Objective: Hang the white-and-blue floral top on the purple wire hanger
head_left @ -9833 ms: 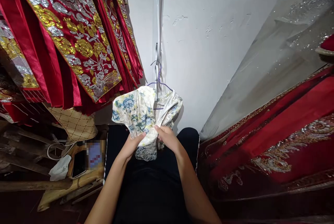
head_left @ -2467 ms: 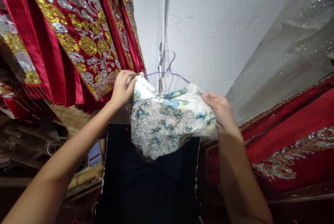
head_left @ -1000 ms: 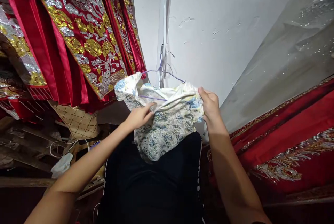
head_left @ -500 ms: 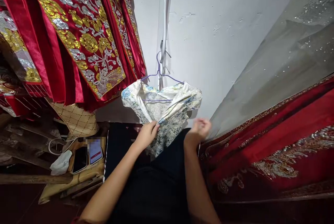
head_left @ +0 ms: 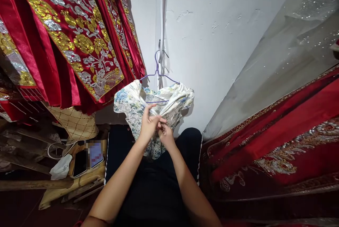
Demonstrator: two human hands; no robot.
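A white floral garment (head_left: 129, 101) with blue flowers and short sleeves hangs in front of me on a purple wire hanger (head_left: 157, 73). Its V-shaped neckline comes together at chest height. There my left hand (head_left: 148, 125) pinches the cloth between thumb and fingers, its index finger sticking upward. Right beside it, touching or nearly touching, is my right hand (head_left: 166, 134), its fingertips pressed together at the same spot. Whether those fingertips hold cloth or something tiny is too small to tell. The garment's lower part drapes down between my knees.
Red robes with gold and silver embroidery (head_left: 84, 43) hang at the left. Below them a low bamboo seat (head_left: 87, 179) carries two phones (head_left: 80, 163) and a crumpled white tissue (head_left: 61, 167). At the right hang red beaded cloth (head_left: 286, 142) and sheer sequined fabric (head_left: 265, 64).
My right hand has swung in from the right to meet my left hand at the neckline. The left hand keeps hold of the cloth, its index finger now raised. The view has shifted slightly.
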